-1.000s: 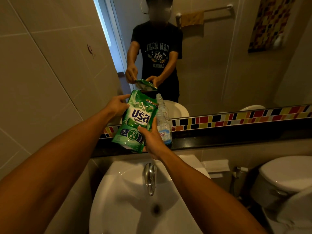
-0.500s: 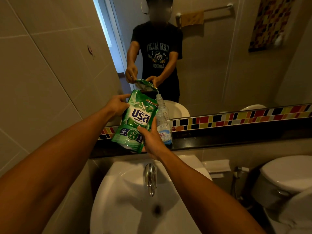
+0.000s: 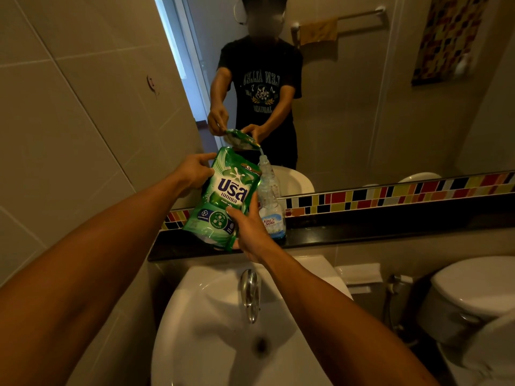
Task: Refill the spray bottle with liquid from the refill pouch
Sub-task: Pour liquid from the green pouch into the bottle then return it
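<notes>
Both hands grip the green refill pouch (image 3: 223, 197), held tilted above the dark ledge (image 3: 390, 232). The left hand (image 3: 193, 171) pinches its upper edge at 10 o'clock; the right hand (image 3: 249, 232) clasps its lower corner at 5 o'clock. The pouch's top corner leans to 2 o'clock, right at the open neck of the clear spray bottle (image 3: 270, 201), which stands upright on the ledge against the mirror (image 3: 362, 107). Along the ledge toward 3 o'clock lies bare room. The white sink (image 3: 211, 344) sits at 6 o'clock.
</notes>
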A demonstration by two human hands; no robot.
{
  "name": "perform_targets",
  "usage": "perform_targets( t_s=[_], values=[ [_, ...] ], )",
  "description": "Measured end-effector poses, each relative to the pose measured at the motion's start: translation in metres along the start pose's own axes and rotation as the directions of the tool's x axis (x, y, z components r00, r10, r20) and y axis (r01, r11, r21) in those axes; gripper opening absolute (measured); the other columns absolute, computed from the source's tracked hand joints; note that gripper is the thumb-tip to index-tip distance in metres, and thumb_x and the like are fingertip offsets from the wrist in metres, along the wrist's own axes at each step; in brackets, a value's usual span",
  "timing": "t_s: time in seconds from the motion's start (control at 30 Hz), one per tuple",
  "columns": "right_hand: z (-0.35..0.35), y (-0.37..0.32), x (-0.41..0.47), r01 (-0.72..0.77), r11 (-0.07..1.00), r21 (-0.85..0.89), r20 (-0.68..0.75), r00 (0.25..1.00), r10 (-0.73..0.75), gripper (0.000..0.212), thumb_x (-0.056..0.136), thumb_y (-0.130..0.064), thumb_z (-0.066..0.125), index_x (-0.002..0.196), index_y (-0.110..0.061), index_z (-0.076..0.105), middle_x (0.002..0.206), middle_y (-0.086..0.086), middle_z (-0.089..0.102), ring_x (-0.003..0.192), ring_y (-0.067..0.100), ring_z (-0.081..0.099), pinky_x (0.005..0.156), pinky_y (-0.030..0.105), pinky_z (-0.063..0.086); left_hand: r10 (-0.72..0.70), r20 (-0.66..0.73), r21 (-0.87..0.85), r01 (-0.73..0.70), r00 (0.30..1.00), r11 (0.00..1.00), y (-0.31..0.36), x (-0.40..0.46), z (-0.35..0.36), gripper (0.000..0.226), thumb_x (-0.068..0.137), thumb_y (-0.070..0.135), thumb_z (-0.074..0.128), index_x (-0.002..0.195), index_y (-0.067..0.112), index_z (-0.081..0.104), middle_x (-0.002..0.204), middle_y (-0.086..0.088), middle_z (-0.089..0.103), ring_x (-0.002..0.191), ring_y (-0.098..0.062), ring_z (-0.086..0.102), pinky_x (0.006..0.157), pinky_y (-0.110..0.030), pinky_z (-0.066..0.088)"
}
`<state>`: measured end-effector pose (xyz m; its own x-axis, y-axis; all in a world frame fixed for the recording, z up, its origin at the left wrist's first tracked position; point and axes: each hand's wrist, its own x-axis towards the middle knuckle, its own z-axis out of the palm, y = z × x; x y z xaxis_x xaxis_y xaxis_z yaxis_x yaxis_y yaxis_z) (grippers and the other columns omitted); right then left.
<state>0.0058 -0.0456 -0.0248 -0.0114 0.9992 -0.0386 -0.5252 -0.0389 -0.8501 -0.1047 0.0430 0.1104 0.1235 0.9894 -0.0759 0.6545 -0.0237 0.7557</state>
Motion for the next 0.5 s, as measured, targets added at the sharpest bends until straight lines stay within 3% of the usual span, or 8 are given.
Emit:
perform_targets(
  t_s=[0.3,0.5],
  values=[
    [0.0036,-0.0032,-0.0035,0.002,1.000,0.019,0.016,1.000,-0.003,0.080,0.102,-0.009,0.058,0.158,-0.050,0.019,0.143,0.003,0.062,0.124,0.030,0.066,0.094,0.066,0.056,-0.009,-0.001,0.009,0.009,1.000,1.000,0.0034,-0.0014,-0.0037,0.056,0.098,0.000,0.050,0.148,0.025,0.045,0.119,-0.019,0.063,0.108,-0.038,0.066,0.092,-0.055,0.055],
    [0.0060,-0.0040,-0.0033,-0.011,1.000,0.011,0.021,1.000,0.010,0.079,0.103,-0.012,0.059,0.156,-0.055,0.018,0.141,0.000,0.063,0.123,0.028,0.067,0.091,0.068,0.056,-0.005,0.005,0.020,0.005,1.000,1.000,0.0044,0.0004,-0.0062,0.056,0.098,0.000,0.050,0.148,0.025,0.045,0.119,-0.019,0.064,0.099,-0.031,0.067,0.092,-0.052,0.056]
  ],
)
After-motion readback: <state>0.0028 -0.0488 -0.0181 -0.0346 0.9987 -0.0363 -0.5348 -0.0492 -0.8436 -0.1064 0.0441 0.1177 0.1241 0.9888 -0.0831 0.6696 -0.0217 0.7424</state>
